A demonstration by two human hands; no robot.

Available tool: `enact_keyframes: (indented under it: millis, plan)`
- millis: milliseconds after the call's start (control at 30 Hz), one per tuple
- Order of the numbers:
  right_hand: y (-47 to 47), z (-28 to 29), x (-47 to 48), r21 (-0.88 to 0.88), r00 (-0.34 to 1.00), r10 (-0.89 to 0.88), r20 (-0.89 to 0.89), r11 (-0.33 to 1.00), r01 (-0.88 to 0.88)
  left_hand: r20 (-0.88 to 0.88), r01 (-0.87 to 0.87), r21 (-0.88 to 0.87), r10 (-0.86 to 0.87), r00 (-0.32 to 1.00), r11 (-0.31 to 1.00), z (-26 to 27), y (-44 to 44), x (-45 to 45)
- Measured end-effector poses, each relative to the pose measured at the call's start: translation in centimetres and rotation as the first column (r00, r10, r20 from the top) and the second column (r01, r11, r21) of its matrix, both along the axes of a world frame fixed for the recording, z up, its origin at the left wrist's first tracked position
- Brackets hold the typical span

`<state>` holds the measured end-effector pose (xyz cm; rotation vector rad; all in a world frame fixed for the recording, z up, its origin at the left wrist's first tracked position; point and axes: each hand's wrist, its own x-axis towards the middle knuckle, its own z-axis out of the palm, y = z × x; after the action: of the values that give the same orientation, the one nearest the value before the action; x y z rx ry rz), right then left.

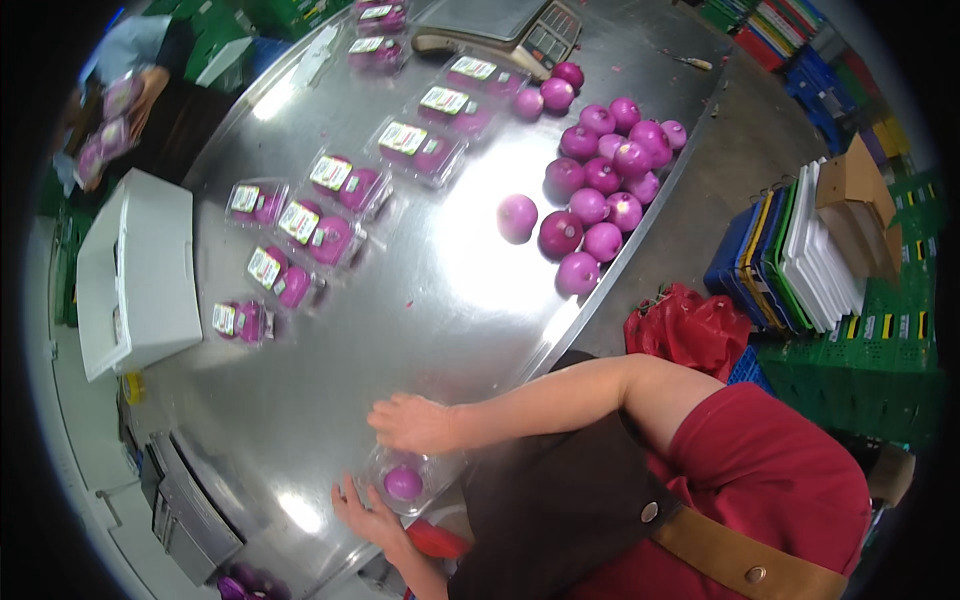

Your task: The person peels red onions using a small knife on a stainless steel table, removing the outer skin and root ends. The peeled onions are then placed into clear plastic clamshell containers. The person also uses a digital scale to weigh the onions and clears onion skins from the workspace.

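Note:
In front of me at the table edge lies an open clear plastic clamshell (435, 487) with a red onion (403, 484) in it. Purple shows beneath my right hand (412, 424), which is over the upper end of this pack, fingers curled down; whether it grips anything is hidden. My left hand (367, 517) is at the pack's lower left side, fingers apart, thumb side close to the plastic. Farther up the table stand several labelled clamshells (322, 232) of red onions. A loose group of peeled red onions (600, 180) lies along the right edge.
A digital scale (517, 30) stands at the far end, and a knife (694, 62) lies right of it. A white bin (157, 277) adjoins the left edge. Another person's hand (146, 97) holds onion packs at upper left. Stacked crates (757, 255) and a red net sack (686, 330) are at right.

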<state>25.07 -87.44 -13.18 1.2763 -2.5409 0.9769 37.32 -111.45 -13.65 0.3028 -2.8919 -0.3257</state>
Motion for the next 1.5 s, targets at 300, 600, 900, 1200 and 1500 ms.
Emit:
enact_keyframes:
  millis: [300,600,900,1200,1500]
  plan:
    - [4.1,6.5,-2.6,-0.161,0.933,0.053,0.357,0.987,0.005,0.107,-0.162,0.755,0.123,0.987,0.636,8.2,3.1,-3.1]
    - [20.4,3.8,-10.5,0.037,0.838,-0.259,0.481,0.960,0.276,0.088,0.011,0.876,-0.182,0.979,0.482,0.1,15.9,-17.5]
    - [37.5,4.4,-13.9,0.114,0.786,-0.597,0.163,0.803,0.585,0.273,-0.136,0.757,-0.120,0.954,0.639,-1.4,21.6,-19.2]
    - [39.4,2.4,-16.2,0.582,0.790,-0.549,0.274,0.749,0.318,-0.096,0.484,0.339,-0.482,0.871,0.807,2.6,26.5,-16.3]
    - [33.5,0.5,-14.7,0.370,0.906,-0.348,0.240,0.896,0.246,0.019,0.274,0.392,-0.306,0.952,0.878,-1.3,30.4,-18.0]
